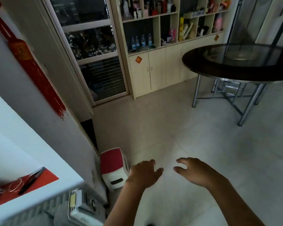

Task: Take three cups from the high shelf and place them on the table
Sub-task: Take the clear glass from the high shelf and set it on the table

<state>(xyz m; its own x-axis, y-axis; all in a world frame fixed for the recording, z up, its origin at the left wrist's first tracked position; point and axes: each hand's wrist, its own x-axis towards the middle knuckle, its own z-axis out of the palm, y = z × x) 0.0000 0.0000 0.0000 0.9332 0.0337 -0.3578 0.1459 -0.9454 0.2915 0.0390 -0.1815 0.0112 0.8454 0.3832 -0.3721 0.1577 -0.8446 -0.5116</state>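
Floor (178,124): pale tiles fill the middle of the room, running from the shelving at the back to the foreground
Shelf unit (155,30): cream open compartments against the back wall, crowded with bottles and small items, closed cupboard doors below; cups cannot be told apart among the blurred items on the upper shelves
Counter (203,62): round and dark with a glass top on metal legs, at right, near the shelf unit; no cups on the part in view
White surface (23,152): at lower left, carrying a red sheet (46,177) with a dark pen-like object and a thin ring lying on it
Stool (113,167): red and white, on the floor beside the wall, just left of the left hand
Left hand (143,174): stretched forward low over the floor, palm down, fingers loosely spread, holding nothing
Right hand (193,171): level with the left and apart from it, palm down, fingers slightly curled and spread, holding nothing
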